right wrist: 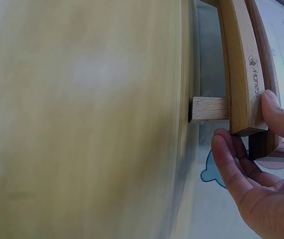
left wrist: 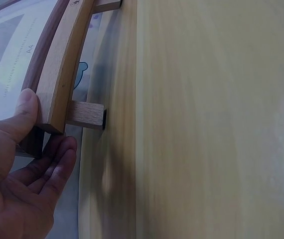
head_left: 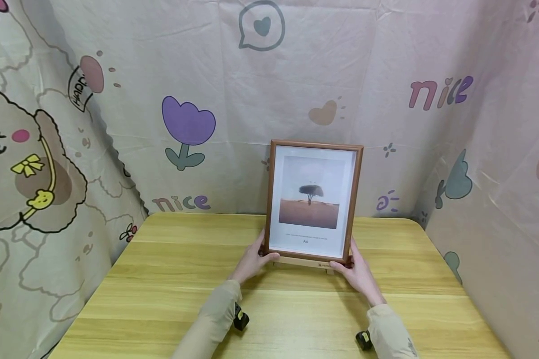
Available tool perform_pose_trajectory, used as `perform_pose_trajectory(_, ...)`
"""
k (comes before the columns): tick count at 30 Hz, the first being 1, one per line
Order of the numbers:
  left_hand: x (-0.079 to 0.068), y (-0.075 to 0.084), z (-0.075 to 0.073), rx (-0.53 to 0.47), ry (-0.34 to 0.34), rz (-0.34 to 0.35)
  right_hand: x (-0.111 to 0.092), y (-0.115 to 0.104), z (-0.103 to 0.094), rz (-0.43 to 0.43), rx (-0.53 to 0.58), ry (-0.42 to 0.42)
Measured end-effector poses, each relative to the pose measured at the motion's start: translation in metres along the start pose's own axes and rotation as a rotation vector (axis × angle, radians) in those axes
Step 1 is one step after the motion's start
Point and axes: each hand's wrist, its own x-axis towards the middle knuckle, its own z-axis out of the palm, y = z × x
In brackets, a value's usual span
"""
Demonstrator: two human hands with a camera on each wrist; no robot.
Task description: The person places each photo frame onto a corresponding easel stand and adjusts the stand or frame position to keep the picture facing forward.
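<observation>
Head view: a framed picture (head_left: 314, 199) of a lone tree, marked "A4", stood upright on a pale wooden stand (head_left: 306, 263) on the yellow table (head_left: 170, 279); the left hand (head_left: 254, 259) and right hand (head_left: 358, 271) pinched its lower corners. A curtain (head_left: 206, 89) printed "nice" hung behind.
Left wrist view: thumb on the frame's front, fingers (left wrist: 57, 162) curled under the stand's edge.
Right wrist view: the same grip mirrored; the stand (right wrist: 241, 74) bore a partly readable logo.

Picture frame (head_left: 314, 199) upright on stand (head_left: 303, 263) on table (head_left: 170, 279)

Caption under the print (head_left: 306, 238) — too small to read; stand (head_left: 296, 261) mostly hidden, perhaps an easel.
</observation>
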Motion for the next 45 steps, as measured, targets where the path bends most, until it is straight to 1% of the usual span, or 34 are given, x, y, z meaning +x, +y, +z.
perform_pose_trajectory(4,-0.001,-0.001,0.000,0.014,0.008,0.002,-0.001,0.001,0.002,-0.046,-0.001,0.019)
perform_pose_trajectory(6,-0.002,-0.001,-0.001,0.011,0.012,0.003,-0.001,-0.001,0.002,-0.037,0.000,0.015)
perform_pose_trajectory(9,-0.003,-0.002,-0.001,0.023,0.019,0.018,0.000,-0.002,0.002,-0.002,0.000,-0.004)
perform_pose_trajectory(13,-0.004,-0.004,-0.002,0.056,0.029,0.041,0.002,-0.002,0.003,0.017,-0.012,-0.015)
perform_pose_trajectory(20,-0.005,-0.004,-0.005,0.024,0.020,-0.007,0.002,-0.006,0.005,0.016,-0.004,-0.021)
perform_pose_trajectory(28,-0.006,-0.006,-0.008,0.034,0.036,-0.007,0.004,-0.005,0.008,0.004,0.012,-0.033)
perform_pose_trajectory(31,-0.006,-0.007,-0.009,0.037,0.037,-0.014,0.004,-0.006,0.009,-0.016,0.022,-0.027)
perform_pose_trajectory(34,-0.006,-0.007,-0.009,0.038,0.041,-0.012,0.004,-0.007,0.010,-0.070,0.026,-0.005)
perform_pose_trajectory(37,-0.007,-0.008,-0.011,0.032,0.046,-0.002,0.004,-0.006,0.012,-0.092,0.017,0.004)
perform_pose_trajectory(39,-0.007,-0.009,-0.011,0.027,0.051,0.004,0.005,-0.006,0.012,-0.078,0.008,-0.002)
perform_pose_trajectory(42,-0.008,-0.010,-0.012,0.021,0.055,0.003,0.007,-0.007,0.013,-0.031,0.002,-0.030)
perform_pose_trajectory(45,-0.010,-0.010,-0.013,0.029,0.057,-0.003,0.009,-0.008,0.013,-0.012,0.004,-0.044)
